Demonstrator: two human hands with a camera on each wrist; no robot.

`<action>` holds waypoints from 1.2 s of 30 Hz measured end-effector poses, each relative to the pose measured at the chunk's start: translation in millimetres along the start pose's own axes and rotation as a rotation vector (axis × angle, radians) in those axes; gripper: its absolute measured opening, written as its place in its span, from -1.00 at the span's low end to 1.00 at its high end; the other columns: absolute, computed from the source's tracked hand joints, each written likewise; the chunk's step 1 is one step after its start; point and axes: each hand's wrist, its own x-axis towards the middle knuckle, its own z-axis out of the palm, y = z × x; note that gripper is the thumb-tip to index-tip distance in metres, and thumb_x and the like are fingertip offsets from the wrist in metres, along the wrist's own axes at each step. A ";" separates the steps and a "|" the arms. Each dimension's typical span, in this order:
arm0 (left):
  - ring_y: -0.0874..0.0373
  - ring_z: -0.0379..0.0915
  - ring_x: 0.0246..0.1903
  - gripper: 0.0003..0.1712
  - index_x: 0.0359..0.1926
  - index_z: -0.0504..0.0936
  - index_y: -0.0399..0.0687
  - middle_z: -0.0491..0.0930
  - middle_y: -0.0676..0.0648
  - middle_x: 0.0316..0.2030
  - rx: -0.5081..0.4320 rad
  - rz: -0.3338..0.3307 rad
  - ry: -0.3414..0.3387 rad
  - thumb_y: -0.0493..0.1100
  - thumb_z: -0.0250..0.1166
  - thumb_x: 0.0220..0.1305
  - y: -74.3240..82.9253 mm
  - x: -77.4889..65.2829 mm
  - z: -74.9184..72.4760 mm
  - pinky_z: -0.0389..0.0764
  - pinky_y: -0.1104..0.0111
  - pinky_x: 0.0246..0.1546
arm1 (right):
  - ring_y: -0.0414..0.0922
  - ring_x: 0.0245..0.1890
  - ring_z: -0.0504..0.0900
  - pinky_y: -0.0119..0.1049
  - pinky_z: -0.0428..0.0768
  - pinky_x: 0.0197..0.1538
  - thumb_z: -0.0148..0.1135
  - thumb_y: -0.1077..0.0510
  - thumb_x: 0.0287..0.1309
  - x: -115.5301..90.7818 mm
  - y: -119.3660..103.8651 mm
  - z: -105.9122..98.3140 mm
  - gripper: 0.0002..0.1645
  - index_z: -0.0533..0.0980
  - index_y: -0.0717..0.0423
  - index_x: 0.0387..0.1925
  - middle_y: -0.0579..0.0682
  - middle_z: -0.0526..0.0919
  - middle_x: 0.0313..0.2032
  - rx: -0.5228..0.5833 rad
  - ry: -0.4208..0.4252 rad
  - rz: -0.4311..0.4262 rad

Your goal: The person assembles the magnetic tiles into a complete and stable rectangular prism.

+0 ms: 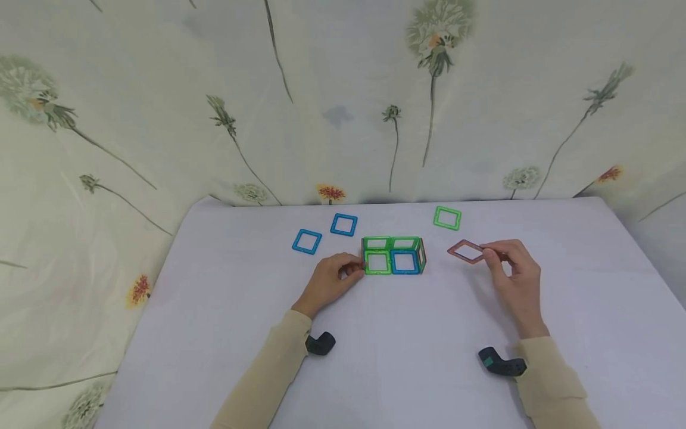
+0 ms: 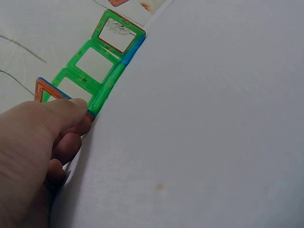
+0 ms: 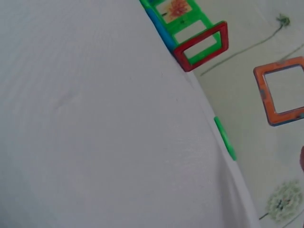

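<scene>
A small open box of magnetic tiles (image 1: 390, 262) stands on the table, with green and blue squares along its base and green squares up its back. My left hand (image 1: 332, 277) is at its left end, where thumb and fingers pinch the orange and blue end tile (image 2: 40, 90). A red tile (image 3: 207, 59) stands upright at the opposite end. Right of the box, my right hand (image 1: 517, 277) holds up a loose orange-red square tile (image 1: 460, 257) by one corner between thumb and fingers. That hand is almost wholly outside the right wrist view.
Two blue square tiles (image 1: 312, 232) lie flat behind my left hand. One green square tile (image 1: 446, 227) lies toward the table's back edge, right of the box. The white-covered table (image 1: 391, 357) meets a flower-printed cloth (image 1: 343, 149) at the back.
</scene>
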 end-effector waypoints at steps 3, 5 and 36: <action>0.30 0.38 -0.34 -0.74 -0.05 0.63 0.06 0.58 0.14 -0.34 -0.003 0.003 -0.001 -0.05 0.28 0.24 -0.4 0.0 0.1 0.45 0.51 -0.35 | -0.32 -0.27 0.51 -0.63 0.46 -0.14 0.27 0.51 -0.02 1.8 -5.0 2.4 -0.76 0.60 0.35 -0.24 -0.02 0.59 -0.30 -0.004 -0.002 -0.007; 0.30 0.39 -0.34 -0.74 -0.06 0.63 0.06 0.58 0.14 -0.34 -0.004 0.004 -0.002 -0.05 0.28 0.24 -0.5 -0.2 0.1 0.45 0.52 -0.35 | -0.32 -0.27 0.51 -0.63 0.46 -0.14 0.28 0.51 -0.02 3.1 -8.9 4.6 -0.77 0.60 0.35 -0.25 0.01 0.59 -0.31 -0.002 0.002 -0.020; 0.29 0.39 -0.35 -0.75 -0.06 0.63 0.05 0.59 0.13 -0.33 0.001 0.012 -0.002 -0.06 0.27 0.24 1.4 -1.0 -2.3 0.44 0.52 -0.37 | -0.35 -0.35 0.39 -0.59 0.35 -0.29 0.36 0.55 -0.19 3.0 -57.4 45.4 -0.63 0.63 0.24 -0.25 0.06 0.55 -0.36 -0.075 -0.129 -0.197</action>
